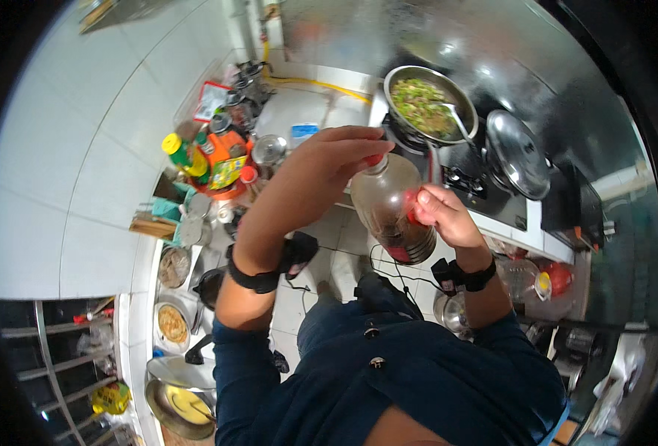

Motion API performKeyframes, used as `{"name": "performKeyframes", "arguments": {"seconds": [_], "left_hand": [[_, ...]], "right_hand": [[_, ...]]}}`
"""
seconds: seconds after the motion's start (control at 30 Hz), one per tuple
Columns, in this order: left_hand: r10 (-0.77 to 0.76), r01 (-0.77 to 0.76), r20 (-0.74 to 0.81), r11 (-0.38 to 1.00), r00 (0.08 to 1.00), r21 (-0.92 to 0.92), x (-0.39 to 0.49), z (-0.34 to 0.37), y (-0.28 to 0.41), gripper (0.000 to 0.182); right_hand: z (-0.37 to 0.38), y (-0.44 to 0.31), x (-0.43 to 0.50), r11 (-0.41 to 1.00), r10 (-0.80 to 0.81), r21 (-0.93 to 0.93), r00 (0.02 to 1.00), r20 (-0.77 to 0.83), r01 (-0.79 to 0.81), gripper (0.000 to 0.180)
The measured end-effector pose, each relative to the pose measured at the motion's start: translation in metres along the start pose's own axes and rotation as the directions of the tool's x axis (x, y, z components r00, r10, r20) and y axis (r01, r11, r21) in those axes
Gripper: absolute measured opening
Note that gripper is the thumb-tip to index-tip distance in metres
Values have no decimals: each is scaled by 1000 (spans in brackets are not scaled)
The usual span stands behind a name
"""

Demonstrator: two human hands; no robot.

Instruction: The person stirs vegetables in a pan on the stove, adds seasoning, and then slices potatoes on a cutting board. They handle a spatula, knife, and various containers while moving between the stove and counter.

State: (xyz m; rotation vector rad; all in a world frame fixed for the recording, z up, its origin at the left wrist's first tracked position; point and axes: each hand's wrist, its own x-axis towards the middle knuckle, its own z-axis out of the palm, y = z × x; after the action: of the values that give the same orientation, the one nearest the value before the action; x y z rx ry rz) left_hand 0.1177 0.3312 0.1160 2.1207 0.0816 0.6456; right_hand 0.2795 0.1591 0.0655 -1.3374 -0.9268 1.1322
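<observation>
A large clear plastic jug [387,195] with some dark contents is held upright, slightly tilted, in front of my body. My right hand [448,214] grips its red side handle [411,207]. The fingers of my left hand [343,148] close over the jug's red cap [373,160] from above, hiding most of it. Beyond the jug, a steel wok [468,92] of chopped green food [421,106] sits on the gas stove [496,214]. A metal spatula [458,121] leans in the wok.
A domed steel lid [515,153] rests right of the wok. Seasoning bottles [184,153] crowd the left counter corner. Farther down the left counter are a plate with a flatbread [173,324] and a bowl of yellow batter [186,404]. Cables [398,267] run near my legs.
</observation>
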Motion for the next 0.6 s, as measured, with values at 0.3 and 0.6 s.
{"name": "performKeyframes", "arguments": {"seconds": [0.3,0.6], "left_hand": [[128,-116,-54,976,990,185,26,70,17,25],[68,95,-414,928,908,361,54,94,-1,18]], "right_hand": [[-46,-19,-57,975,-39,-224,995,-92,18,30],[-92,-31,-65,938,-46,-347,987,-154,-11,24]]}}
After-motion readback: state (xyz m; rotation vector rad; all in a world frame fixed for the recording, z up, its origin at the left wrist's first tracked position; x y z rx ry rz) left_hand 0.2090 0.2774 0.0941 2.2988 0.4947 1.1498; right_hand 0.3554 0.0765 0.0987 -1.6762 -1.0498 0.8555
